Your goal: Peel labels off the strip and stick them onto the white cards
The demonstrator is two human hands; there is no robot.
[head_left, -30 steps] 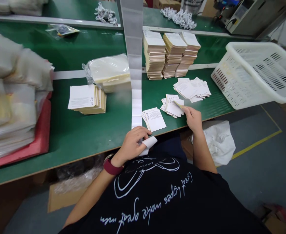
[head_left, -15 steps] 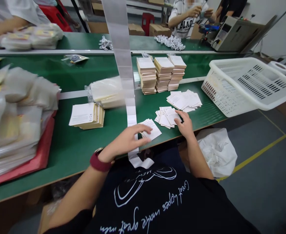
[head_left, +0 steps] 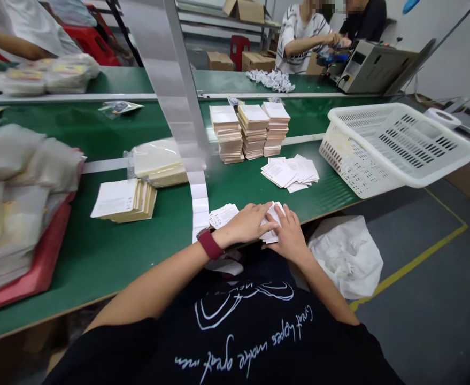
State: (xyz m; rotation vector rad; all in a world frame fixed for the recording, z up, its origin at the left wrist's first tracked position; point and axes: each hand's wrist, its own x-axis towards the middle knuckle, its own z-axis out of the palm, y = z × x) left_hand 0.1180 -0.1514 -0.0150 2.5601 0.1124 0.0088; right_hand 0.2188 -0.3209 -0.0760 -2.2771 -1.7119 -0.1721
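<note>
At the table's front edge, both my hands are around a small pile of white printed cards point(head_left: 274, 213). My left hand point(head_left: 251, 223), with a dark red watch strap at its wrist, presses its fingers on the pile's left side. My right hand point(head_left: 289, 236) grips the same pile from the right, its thumb at the near edge. Beside my left wrist lies another small pile of cards point(head_left: 223, 215), partly covered by the forearm. Farther back is a loose, fanned heap of cards point(head_left: 291, 172).
Three tall card stacks point(head_left: 254, 131) stand behind. Left are a card stack point(head_left: 116, 199), a wrapped bundle point(head_left: 154, 160) and bagged items on a red tray point(head_left: 54, 256). A paper label strip point(head_left: 198, 198) hangs down to the table. Right stands a white basket point(head_left: 359, 160).
My left hand has left the left card pile and moved right to the other pile. My right hand has drawn that pile to the table's edge, and both hands now hold it.
</note>
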